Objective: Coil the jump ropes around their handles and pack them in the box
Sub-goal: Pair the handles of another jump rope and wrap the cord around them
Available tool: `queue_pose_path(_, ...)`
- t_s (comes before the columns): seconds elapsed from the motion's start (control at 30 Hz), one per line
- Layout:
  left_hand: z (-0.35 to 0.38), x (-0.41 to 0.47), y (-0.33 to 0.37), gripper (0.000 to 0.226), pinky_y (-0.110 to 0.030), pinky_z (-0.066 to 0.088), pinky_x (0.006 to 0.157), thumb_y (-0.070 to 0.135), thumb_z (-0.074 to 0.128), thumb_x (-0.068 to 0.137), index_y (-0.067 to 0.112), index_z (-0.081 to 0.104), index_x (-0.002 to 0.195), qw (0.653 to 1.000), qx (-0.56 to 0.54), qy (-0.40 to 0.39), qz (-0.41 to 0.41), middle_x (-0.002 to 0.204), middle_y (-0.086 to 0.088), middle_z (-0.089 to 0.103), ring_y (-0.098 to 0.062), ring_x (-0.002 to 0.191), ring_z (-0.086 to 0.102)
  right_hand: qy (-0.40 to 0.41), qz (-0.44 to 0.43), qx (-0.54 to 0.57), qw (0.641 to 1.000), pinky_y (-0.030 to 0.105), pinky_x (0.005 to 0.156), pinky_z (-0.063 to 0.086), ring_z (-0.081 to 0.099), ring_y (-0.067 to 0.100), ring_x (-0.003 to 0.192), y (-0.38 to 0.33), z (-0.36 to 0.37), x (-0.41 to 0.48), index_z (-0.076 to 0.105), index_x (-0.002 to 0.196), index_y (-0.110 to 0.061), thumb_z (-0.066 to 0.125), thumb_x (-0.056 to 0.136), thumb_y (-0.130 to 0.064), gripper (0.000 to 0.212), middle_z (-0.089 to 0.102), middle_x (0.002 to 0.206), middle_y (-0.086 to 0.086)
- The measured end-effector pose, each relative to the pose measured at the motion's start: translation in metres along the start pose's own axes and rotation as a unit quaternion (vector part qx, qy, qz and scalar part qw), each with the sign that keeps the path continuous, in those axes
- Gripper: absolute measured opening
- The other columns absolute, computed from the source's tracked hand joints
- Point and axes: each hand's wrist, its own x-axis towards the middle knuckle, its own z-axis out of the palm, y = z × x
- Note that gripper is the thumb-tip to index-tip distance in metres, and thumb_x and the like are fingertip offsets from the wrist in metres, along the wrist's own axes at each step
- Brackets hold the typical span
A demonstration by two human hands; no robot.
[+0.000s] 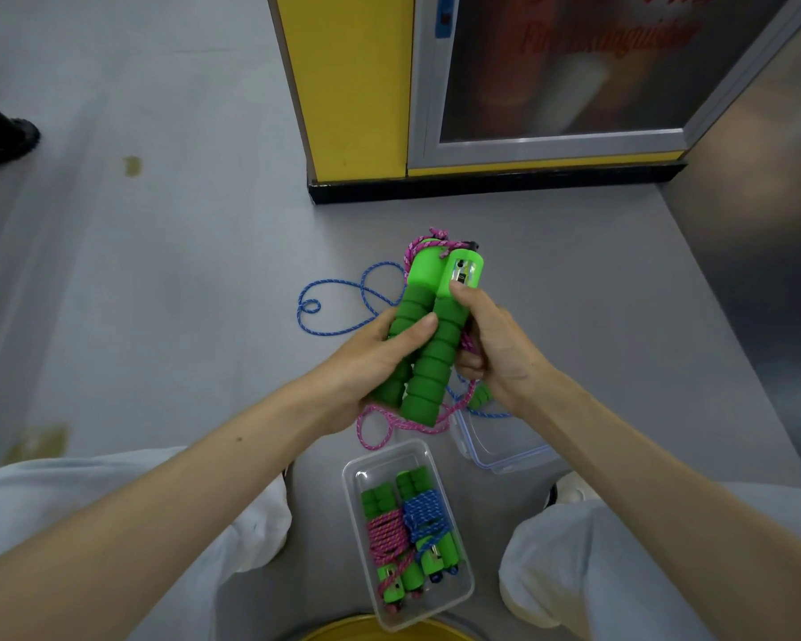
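Holding the pair of green foam handles (pixel 431 358) up in front of me, side by side and touching, caps pointing to about 1 o'clock. The right one has a little counter window in its cap.

My left hand (pixel 375 363) is wrapped round the left handle, thumb laid across the foam and the other fingers curled behind it. My right hand (pixel 500 349) has its thumb pressed on the right handle just under the cap. Its other fingers are curled tight at the handle's 3 o'clock side, and the pink rope (pixel 389 423) runs right past them. Can't tell for sure if they're pinching it. That rope is knotted up at the caps and hangs in a loose loop below the handles at 6 o'clock, not wound on yet.

A blue rope (pixel 343 293) lies in loose loops on the grey floor (pixel 158 247), off at 10 o'clock from the handles, and it carries on under my right wrist, where another green handle (pixel 482 393) peeks out.

The clear box (pixel 380 469) sits on the floor between my knees at 6 o'clock. It already holds two bundles side by side, one wrapped in pink (pixel 387 538) and one in blue (pixel 424 511). Its lid (pixel 500 448) lies just beside it at 2 o'clock.
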Motion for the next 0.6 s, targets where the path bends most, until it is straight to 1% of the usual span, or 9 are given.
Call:
queue_pose_path(0.03, -0.0013, -0.0006, -0.0008, 0.035, -0.024, 0.052, 0.051, 0.038, 0.055, 0.091, 0.023, 0.054, 0.122, 1.000, -0.014, -0.011, -0.004, 0.096, -0.001, 0.070, -0.012, 0.072, 0.070, 0.003, 0.003, 0.001, 1.000, 0.018, 0.038, 0.016, 0.022, 0.008, 0.036, 0.0006, 0.0009, 0.0003, 0.055, 0.084, -0.010, 0.047, 0.093, -0.044, 0.036, 0.031, 0.050, 0.000)
queue_pose_path(0.1, -0.0035, -0.0025, -0.0016, 0.033, -0.030, 0.055, 0.056, 0.035, 0.054, 0.092, 0.023, 0.054, 0.123, 0.999, -0.039, -0.033, -0.009, 0.105, -0.008, 0.070, -0.024, 0.083, 0.070, 0.005, 0.012, -0.001, 1.000, 0.018, 0.037, 0.018, 0.023, 0.008, 0.036, 0.0024, 0.0022, 0.0006, 0.053, 0.082, -0.011, 0.045, 0.094, -0.045, 0.037, 0.032, 0.050, 0.000)
queue_pose_path(0.17, -0.0052, -0.0032, -0.0023, 0.032, -0.034, 0.057, 0.062, 0.032, 0.053, 0.093, 0.022, 0.054, 0.124, 0.997, -0.057, -0.047, -0.008, 0.113, -0.014, 0.068, -0.034, 0.094, 0.068, 0.003, 0.019, -0.005, 1.000, 0.018, 0.036, 0.021, 0.024, 0.008, 0.036, 0.0049, 0.0020, 0.0017, 0.055, 0.092, -0.010, 0.044, 0.094, -0.047, 0.039, 0.033, 0.052, 0.000)
queue_pose_path(0.27, -0.0056, -0.0028, -0.0026, 0.032, -0.038, 0.059, 0.071, 0.028, 0.052, 0.094, 0.022, 0.054, 0.125, 0.995, -0.078, -0.063, -0.006, 0.116, -0.013, 0.067, -0.035, 0.096, 0.067, -0.001, 0.022, -0.011, 1.000, 0.019, 0.035, 0.022, 0.024, 0.008, 0.037, 0.0067, 0.0003, 0.0045, 0.056, 0.104, -0.012, 0.041, 0.093, -0.052, 0.045, 0.033, 0.055, 0.002)
queue_pose_path(0.37, -0.0060, -0.0028, -0.0014, 0.032, -0.042, 0.057, 0.077, 0.027, 0.052, 0.093, 0.022, 0.055, 0.125, 0.993, -0.091, -0.080, -0.007, 0.110, -0.012, 0.069, -0.034, 0.091, 0.069, 0.000, 0.024, -0.006, 1.000, 0.019, 0.035, 0.023, 0.023, 0.008, 0.038, 0.0053, -0.0026, 0.0059, 0.055, 0.106, -0.012, 0.039, 0.094, -0.051, 0.044, 0.033, 0.055, 0.001)
queue_pose_path(0.47, -0.0072, -0.0035, -0.0025, 0.039, -0.043, 0.057, 0.079, 0.026, 0.058, 0.086, 0.022, 0.055, 0.125, 0.992, -0.090, -0.089, -0.002, 0.108, -0.011, 0.070, -0.035, 0.093, 0.069, -0.008, 0.021, -0.007, 1.000, 0.019, 0.035, 0.023, 0.023, 0.008, 0.038, 0.0041, -0.0040, 0.0055, 0.055, 0.106, -0.011, 0.038, 0.095, -0.049, 0.043, 0.033, 0.054, 0.000)
queue_pose_path(0.53, -0.0078, -0.0043, -0.0039, 0.046, -0.042, 0.058, 0.077, 0.019, 0.064, 0.080, 0.022, 0.055, 0.125, 0.992, -0.088, -0.095, 0.002, 0.109, -0.012, 0.070, -0.036, 0.095, 0.068, -0.018, 0.027, -0.005, 0.999, 0.019, 0.036, 0.023, 0.023, 0.008, 0.040, 0.0051, -0.0040, 0.0056, 0.057, 0.114, -0.005, 0.037, 0.096, -0.049, 0.052, 0.035, 0.058, 0.001)
queue_pose_path(0.6, -0.0087, -0.0044, -0.0042, 0.049, -0.039, 0.059, 0.072, 0.011, 0.067, 0.077, 0.023, 0.055, 0.123, 0.991, -0.088, -0.098, 0.006, 0.108, -0.012, 0.070, -0.035, 0.092, 0.069, -0.022, 0.035, -0.005, 0.999, 0.018, 0.037, 0.023, 0.023, 0.007, 0.041, 0.0056, -0.0042, 0.0060, 0.055, 0.121, 0.001, 0.036, 0.095, -0.051, 0.061, 0.038, 0.062, 0.002)
